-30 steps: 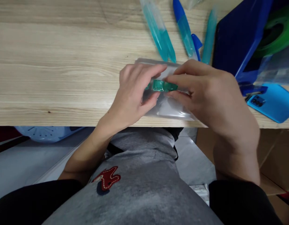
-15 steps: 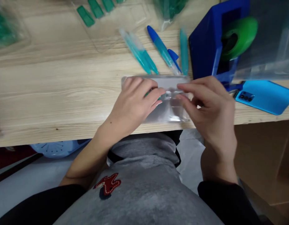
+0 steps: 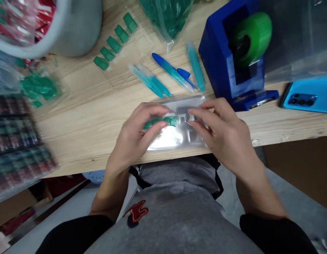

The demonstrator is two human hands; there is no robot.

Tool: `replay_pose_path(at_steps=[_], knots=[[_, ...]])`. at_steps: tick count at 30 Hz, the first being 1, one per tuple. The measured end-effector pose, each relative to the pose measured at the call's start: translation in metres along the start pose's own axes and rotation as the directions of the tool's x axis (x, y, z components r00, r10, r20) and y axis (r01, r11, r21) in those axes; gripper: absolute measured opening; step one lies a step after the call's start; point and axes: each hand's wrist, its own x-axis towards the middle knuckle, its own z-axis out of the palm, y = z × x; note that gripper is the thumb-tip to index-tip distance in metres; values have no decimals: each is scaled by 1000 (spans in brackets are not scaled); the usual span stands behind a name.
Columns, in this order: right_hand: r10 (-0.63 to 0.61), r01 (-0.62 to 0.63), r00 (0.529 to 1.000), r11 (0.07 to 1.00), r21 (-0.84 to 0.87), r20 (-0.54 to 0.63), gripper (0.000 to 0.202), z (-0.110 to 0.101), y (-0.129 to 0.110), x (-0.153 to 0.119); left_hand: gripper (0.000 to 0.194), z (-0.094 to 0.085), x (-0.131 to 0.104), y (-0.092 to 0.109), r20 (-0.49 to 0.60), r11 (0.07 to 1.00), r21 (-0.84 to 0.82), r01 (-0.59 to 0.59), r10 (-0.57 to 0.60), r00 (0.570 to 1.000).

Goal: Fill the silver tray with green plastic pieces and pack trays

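A clear plastic tray (image 3: 171,137) lies near the table's front edge, with green pieces (image 3: 170,121) in a row along its left part. My left hand (image 3: 138,132) is over the tray's left side, thumb and fingers curved around the green pieces, with a small gap between the fingertips. My right hand (image 3: 219,128) is at the tray's right side, thumb and forefinger close to a clear raised part of the row. Whether the right fingertips hold a small clear piece is too hard to make out.
Behind the tray lie teal pens (image 3: 150,83) and a blue-and-teal pen (image 3: 174,72). A blue tape dispenser (image 3: 219,53) and blue phone (image 3: 311,95) are at the right. Bagged green pieces (image 3: 168,17), a grey bucket (image 3: 78,28) and packed stacks (image 3: 17,137) stand farther off.
The view has shifted, bringing the bucket and packed stacks in at the left. My left hand's thumb and fingers have spread, showing more green pieces. My right hand stays by the tray's right side.
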Motion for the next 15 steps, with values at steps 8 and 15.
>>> replay_pose_path(at_steps=[8,15], knots=[[-34,34,998,999,-5,-43,22,4,2,-2,17,1,2,-5,-131,963,-212,169,-199,971],[-27,46,990,990,136,-141,19,0,0,-4,19,-8,-3,-2,-157,925,-335,181,-244,957]])
